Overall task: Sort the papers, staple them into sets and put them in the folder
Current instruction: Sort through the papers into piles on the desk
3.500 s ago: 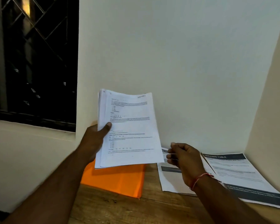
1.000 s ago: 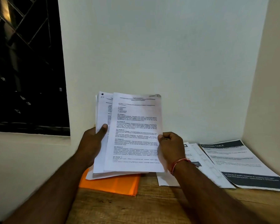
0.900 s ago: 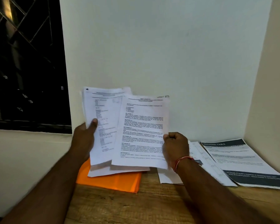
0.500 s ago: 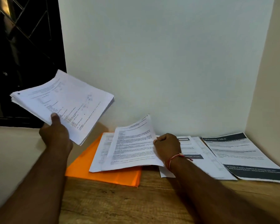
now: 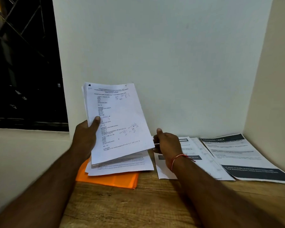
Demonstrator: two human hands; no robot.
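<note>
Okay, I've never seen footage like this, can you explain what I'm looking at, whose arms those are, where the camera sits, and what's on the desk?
There is no machine here. One wide-angle camera worn on a person's head looks forward and down, so the two arms reaching in from the bottom are that person's own.

The left hand holds up a stack of printed papers, thumb on the front page. The right hand, with a red thread at the wrist, is curled beside the stack's lower right corner; whether it pinches a sheet is hard to tell.

On the wooden table lies an orange folder with loose sheets on top. To the right lie more printed pages, one headed with a dark banner.
</note>
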